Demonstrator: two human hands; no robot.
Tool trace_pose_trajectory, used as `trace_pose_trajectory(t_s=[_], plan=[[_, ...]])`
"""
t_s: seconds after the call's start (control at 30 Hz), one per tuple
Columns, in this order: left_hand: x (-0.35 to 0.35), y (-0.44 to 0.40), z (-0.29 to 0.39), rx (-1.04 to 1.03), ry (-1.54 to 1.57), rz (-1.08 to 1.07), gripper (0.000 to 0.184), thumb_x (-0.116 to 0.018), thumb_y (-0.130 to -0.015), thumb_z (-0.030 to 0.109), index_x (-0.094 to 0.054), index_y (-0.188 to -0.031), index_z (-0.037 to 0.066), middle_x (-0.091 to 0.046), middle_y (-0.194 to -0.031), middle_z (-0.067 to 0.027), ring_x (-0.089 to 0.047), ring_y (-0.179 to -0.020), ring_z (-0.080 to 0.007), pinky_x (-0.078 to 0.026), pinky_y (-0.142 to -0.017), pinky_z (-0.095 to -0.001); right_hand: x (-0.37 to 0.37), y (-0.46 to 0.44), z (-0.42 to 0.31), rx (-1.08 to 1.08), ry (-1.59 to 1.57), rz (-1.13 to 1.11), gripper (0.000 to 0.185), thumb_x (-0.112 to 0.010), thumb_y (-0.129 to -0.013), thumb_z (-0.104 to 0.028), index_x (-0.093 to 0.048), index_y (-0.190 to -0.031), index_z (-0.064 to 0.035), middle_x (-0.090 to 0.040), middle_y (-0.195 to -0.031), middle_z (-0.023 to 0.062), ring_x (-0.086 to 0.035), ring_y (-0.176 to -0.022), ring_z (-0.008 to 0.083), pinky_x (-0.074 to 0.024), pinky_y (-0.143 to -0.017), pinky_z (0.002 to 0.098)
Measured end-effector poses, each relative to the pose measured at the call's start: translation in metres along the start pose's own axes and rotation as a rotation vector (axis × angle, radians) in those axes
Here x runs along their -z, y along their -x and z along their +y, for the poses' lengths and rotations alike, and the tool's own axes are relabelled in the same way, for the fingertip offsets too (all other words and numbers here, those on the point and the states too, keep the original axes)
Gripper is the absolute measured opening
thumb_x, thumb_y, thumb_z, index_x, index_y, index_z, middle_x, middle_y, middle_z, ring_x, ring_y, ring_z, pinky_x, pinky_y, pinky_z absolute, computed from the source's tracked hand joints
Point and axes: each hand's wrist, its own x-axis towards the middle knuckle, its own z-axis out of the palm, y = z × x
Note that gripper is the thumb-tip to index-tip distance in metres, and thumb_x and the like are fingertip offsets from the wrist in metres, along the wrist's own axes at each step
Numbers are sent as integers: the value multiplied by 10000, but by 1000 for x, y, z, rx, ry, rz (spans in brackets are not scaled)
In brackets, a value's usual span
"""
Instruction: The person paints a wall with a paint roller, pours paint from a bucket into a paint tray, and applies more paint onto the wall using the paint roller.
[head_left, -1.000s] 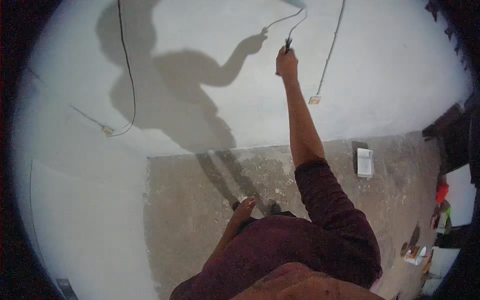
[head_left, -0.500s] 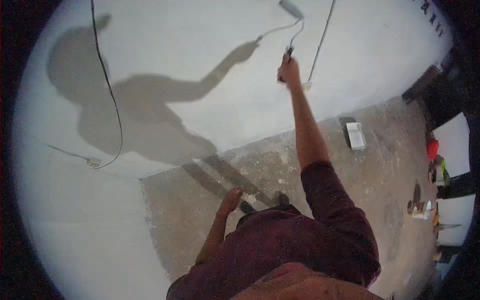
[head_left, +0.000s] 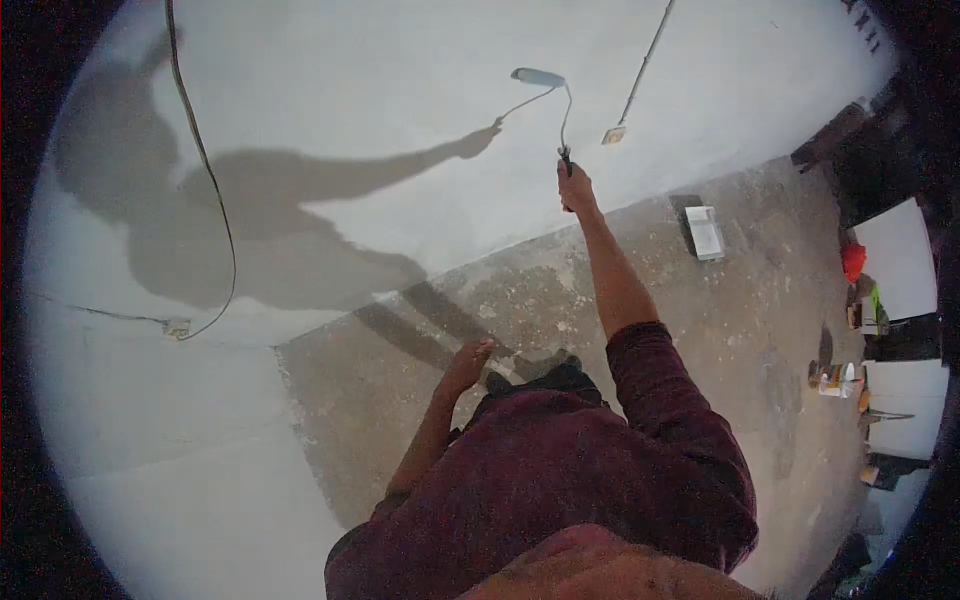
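Observation:
My right hand (head_left: pixel 575 187) is wrapped round the black handle of a paint roller (head_left: pixel 539 77), whose thin wire frame reaches up to the pale roller head against the white wall (head_left: pixel 400 70). The roller head lies nearly level, left of a wall socket (head_left: pixel 614 135). My left hand (head_left: pixel 467 366) hangs low in front of my body, over the floor and near my feet; its fingers are too small and dim to tell how they are held.
A white paint tray (head_left: pixel 705 233) lies on the worn floor (head_left: pixel 520 300) near the wall. A bucket (head_left: pixel 836 379) stands at the right, by white panels (head_left: pixel 900 260) and a red item (head_left: pixel 853 262). A black cable (head_left: pixel 205 165) hangs on the wall at left.
The roller and my right hand have come down the wall, and the whole roller head now shows. My left hand has shifted a little. The view has turned, moving the tray up in the picture.

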Motion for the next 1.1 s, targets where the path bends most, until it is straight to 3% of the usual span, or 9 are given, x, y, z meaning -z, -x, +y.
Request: trace_pose_trajectory(t_s=[0.13, 0.4, 0.47, 0.57, 0.67, 0.73, 0.93, 0.97, 1.1], plan=[[8, -9, -20, -257, -226, 16, 565, -378, -983, 476, -514, -1278, 14, -532, -1277, -205, -514, -1183, -346, -388, -1011, -422, -2, 31, -17, -198, -190, -109, 379, -438, -965, -436, -502, -863, -77, -485, -541, 23, -495, -376, 158, -429, -350, 325], [21, -6, -22, -92, -173, 82, 521, -377, -992, 431, -525, -1249, 4, -537, -1265, -213, -514, -1181, -350, -396, -998, -425, -119, 116, 23, -678, -1326, -388, 444, -443, -937, -563, -400, -756, -160, -386, -548, 0, -377, -442, 138, -357, -441, 298], [22, 0, -27, -113, -273, 75, 512, -383, -992, 427, -528, -1246, 8, -540, -1262, -211, -519, -1177, -347, -398, -993, -421, -139, 129, 31, -798, -1382, -372, 448, -450, -934, -563, -390, -743, -162, -382, -559, -3, -372, -457, 135, -347, -447, 301], [20, 12, -49, 226, -57, 36, 509, -384, -993, 423, -523, -1254, 9, -543, -1258, -206, -532, -1163, -341, -406, -980, -412, -163, 135, 38, -930, -1405, -368, 453, -463, -930, -560, -372, -730, -164, -370, -571, -11, -363, -477, 131, -326, -449, 301], [21, 18, -82, 16, -105, 27, 503, -377, -993, 425, -526, -1256, 23, -559, -1238, -196, -554, -1140, -321, -419, -964, -405, -187, 123, 62, -910, -1475, -457, 456, -468, -925, -567, -366, -740, -163, -356, -570, -16, -355, -472, 127, -317, -443, 298], [37, 20, -43, 408, -23, 21, 456, -369, -1006, 406, -524, -1264, 64, -568, -1220, -165, -590, -1071, -265, -475, -891, -381, -202, 106, 63, -872, -1485, -457, 466, -472, -913, -588, -386, -747, -162, -350, -565, -17, -345, -457, 126, -321, -437, 301], [49, 11, -24, 518, 16, 77, 509, -372, -990, 465, -524, -1268, 67, -602, -1173, -174, -621, -1028, -278, -448, -907, -380, -212, 54, 88, -968, -1505, -290, 482, -479, -904, -595, -433, -720, -151, -343, -514, -16, -331, -410, 123, -302, -385, 289], [48, 12, -37, 327, -28, 78, 520, -366, -989, 484, -521, -1269, 75, -601, -1176, -169, -632, -1017, -277, -460, -887, -374, -210, 36, 108, -952, -1524, -250, 492, -476, -908, -587, -434, -696, -145, -341, -497, -17, -327, -395, 122, -291, -369, 282], [45, 12, -46, 316, 88, 117, 542, -356, -986, 504, -524, -1261, 68, -600, -1175, -167, -644, -1002, -274, -472, -867, -367, -203, -14, 148, -976, -1679, -179, 495, -469, -925, -558, -445, -655, -144, -348, -474, -13, -338, -372, 126, -278, -347, 281]])
